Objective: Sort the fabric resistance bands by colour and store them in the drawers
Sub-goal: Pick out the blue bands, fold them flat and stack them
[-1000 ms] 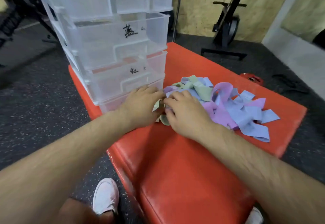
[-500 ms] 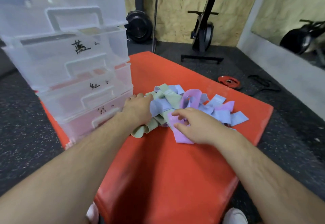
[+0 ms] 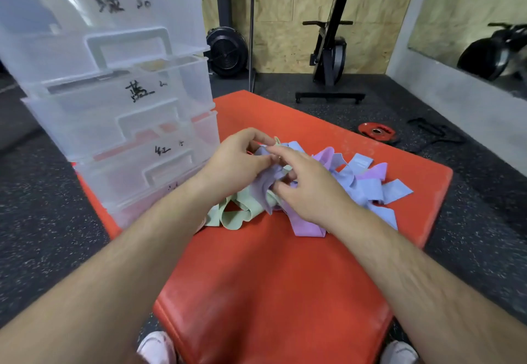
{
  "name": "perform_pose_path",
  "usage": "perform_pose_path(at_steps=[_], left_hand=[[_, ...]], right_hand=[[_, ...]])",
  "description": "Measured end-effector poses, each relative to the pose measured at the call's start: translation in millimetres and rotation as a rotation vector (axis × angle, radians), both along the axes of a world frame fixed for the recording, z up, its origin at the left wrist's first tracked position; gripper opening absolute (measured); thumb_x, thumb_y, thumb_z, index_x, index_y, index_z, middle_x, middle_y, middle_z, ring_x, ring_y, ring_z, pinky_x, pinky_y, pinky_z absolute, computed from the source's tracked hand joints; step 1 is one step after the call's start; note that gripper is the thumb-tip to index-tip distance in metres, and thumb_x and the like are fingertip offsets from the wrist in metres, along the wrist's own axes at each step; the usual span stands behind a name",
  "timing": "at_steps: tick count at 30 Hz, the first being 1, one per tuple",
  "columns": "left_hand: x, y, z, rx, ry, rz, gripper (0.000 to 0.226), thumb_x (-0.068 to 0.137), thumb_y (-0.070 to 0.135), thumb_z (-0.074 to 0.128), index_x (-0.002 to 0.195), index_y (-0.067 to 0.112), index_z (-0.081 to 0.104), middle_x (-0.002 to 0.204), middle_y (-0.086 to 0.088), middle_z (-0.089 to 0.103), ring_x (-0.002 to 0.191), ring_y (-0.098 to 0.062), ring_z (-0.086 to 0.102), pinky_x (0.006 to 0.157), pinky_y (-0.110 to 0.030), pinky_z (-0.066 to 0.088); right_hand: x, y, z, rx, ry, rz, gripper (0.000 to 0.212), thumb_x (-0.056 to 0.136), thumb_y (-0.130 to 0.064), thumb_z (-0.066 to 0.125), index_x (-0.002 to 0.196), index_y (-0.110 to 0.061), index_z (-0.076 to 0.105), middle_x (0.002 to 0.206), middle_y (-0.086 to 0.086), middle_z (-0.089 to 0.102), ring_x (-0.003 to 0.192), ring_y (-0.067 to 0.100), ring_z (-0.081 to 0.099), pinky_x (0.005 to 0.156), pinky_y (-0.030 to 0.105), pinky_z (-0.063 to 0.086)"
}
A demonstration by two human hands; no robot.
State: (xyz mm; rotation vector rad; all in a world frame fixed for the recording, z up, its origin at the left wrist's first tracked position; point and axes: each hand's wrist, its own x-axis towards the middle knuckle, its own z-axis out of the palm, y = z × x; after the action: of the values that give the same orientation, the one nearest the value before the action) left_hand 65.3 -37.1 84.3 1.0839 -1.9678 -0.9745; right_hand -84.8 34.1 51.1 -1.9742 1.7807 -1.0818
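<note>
A tangled pile of fabric resistance bands (image 3: 368, 185) in blue, purple and pale green lies on the orange padded box (image 3: 273, 272). My left hand (image 3: 236, 164) is raised over the pile's left side and pinches a blue band (image 3: 263, 185) that hangs from its fingers. My right hand (image 3: 306, 186) is beside it with curled fingers on the same blue band. Pale green bands (image 3: 231, 216) trail out under my left wrist, and a purple band (image 3: 306, 226) lies below my right hand. The clear drawer stack (image 3: 114, 106) stands at the left, its drawers closed and hand-labelled.
The drawer stack sits on the box's left edge. On the dark rubber floor lie a red weight plate (image 3: 376, 130) and black straps (image 3: 433, 132) at the right. Black exercise machines (image 3: 330, 49) stand by the plywood back wall. My white shoes (image 3: 156, 348) show below.
Both hands have lifted from the pile and come together, drawing a blue band up between them. The camera view has tilted upward, showing more of the drawers.
</note>
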Motion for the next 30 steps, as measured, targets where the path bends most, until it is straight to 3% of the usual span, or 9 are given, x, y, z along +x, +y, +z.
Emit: perform_pose_path(at_steps=[3, 8, 11, 15, 19, 22, 25, 27, 30], left_hand=[[10.0, 13.2, 20.6, 0.1, 0.156, -0.057, 0.016, 0.089, 0.025, 0.074, 0.103, 0.022, 0.069, 0.089, -0.006, 0.069, 0.073, -0.011, 0.06, 0.063, -0.024, 0.048], [23.0, 34.2, 38.6, 0.125, 0.287, -0.129, 0.015, 0.086, 0.037, 0.069, 0.095, 0.025, 0.071, 0.086, -0.014, 0.063, 0.073, -0.018, 0.056, 0.068, -0.039, 0.043], [28.5, 49.9, 40.5, 0.187, 0.311, -0.201, 0.026, 0.085, 0.035, 0.072, 0.109, 0.029, 0.067, 0.088, -0.015, 0.062, 0.078, -0.02, 0.057, 0.075, -0.04, 0.044], [31.5, 69.3, 32.8, 0.312, 0.24, -0.351, 0.073, 0.083, 0.009, 0.077, 0.138, 0.042, 0.043, 0.092, -0.009, 0.074, 0.084, -0.019, 0.069, 0.074, -0.031, 0.054], [31.0, 70.8, 21.8, 0.369, 0.269, -0.31, 0.076, 0.074, -0.009, 0.079, 0.125, 0.038, 0.048, 0.088, 0.0, 0.074, 0.078, -0.024, 0.067, 0.076, -0.043, 0.054], [37.5, 64.5, 9.8, 0.418, 0.319, -0.208, 0.061, 0.068, -0.004, 0.084, 0.108, 0.033, 0.056, 0.086, -0.005, 0.069, 0.073, -0.028, 0.064, 0.07, -0.04, 0.053], [42.3, 54.0, -1.8, 0.367, 0.265, -0.098, 0.048, 0.072, 0.001, 0.084, 0.105, 0.022, 0.056, 0.092, -0.011, 0.07, 0.072, -0.028, 0.065, 0.062, -0.034, 0.054], [41.0, 45.8, -7.5, 0.142, 0.042, -0.077, 0.045, 0.07, 0.011, 0.084, 0.102, 0.024, 0.056, 0.094, -0.005, 0.073, 0.077, -0.031, 0.07, 0.068, -0.043, 0.059], [36.8, 43.3, -8.7, -0.16, -0.321, -0.153, 0.036, 0.078, 0.013, 0.072, 0.1, 0.034, 0.052, 0.089, 0.009, 0.067, 0.077, -0.018, 0.068, 0.066, -0.042, 0.058]], right_hand=[[6.5, 3.6, 16.2, -0.139, -0.099, -0.022, 0.052, 0.083, -0.009, 0.049, 0.121, -0.042, 0.061, 0.106, -0.019, 0.063, 0.087, 0.002, 0.054, 0.079, 0.022, 0.047], [3.6, 11.2, 41.0, -0.256, -0.042, -0.012, 0.041, 0.083, -0.008, 0.051, 0.113, -0.029, 0.071, 0.093, -0.009, 0.067, 0.087, 0.008, 0.058, 0.075, 0.022, 0.044], [1.2, 25.1, 45.5, -0.282, -0.033, -0.019, 0.029, 0.081, -0.01, 0.049, 0.094, -0.024, 0.071, 0.083, -0.008, 0.066, 0.083, 0.009, 0.059, 0.073, 0.028, 0.048], [-7.5, 30.7, 41.0, -0.155, 0.004, -0.058, 0.011, 0.078, -0.02, 0.047, 0.069, -0.017, 0.052, 0.062, 0.0, 0.052, 0.063, 0.016, 0.046, 0.06, 0.047, 0.043], [-16.7, 33.7, 35.9, 0.017, 0.102, -0.048, 0.019, 0.078, -0.036, 0.043, 0.064, -0.023, 0.049, 0.056, -0.007, 0.049, 0.058, 0.013, 0.043, 0.06, 0.046, 0.044], [-24.7, 34.2, 34.1, 0.119, 0.203, -0.023, 0.022, 0.087, -0.033, 0.055, 0.07, -0.019, 0.057, 0.066, -0.004, 0.057, 0.069, 0.019, 0.055, 0.069, 0.05, 0.05], [-31.2, 38.5, 34.1, 0.259, 0.226, 0.077, 0.017, 0.081, -0.04, 0.064, 0.097, -0.034, 0.063, 0.095, -0.015, 0.064, 0.092, 0.006, 0.06, 0.084, 0.035, 0.053], [-33.2, 41.9, 34.8, 0.324, 0.176, 0.138, 0.049, 0.083, -0.03, 0.069, 0.128, -0.036, 0.052, 0.119, -0.019, 0.056, 0.11, -0.002, 0.053, 0.094, 0.023, 0.047], [-27.6, 38.7, 35.5, 0.235, 0.102, 0.173, 0.053, 0.092, -0.025, 0.065, 0.138, -0.043, 0.045, 0.13, -0.025, 0.051, 0.11, -0.014, 0.047, 0.095, 0.016, 0.041]])
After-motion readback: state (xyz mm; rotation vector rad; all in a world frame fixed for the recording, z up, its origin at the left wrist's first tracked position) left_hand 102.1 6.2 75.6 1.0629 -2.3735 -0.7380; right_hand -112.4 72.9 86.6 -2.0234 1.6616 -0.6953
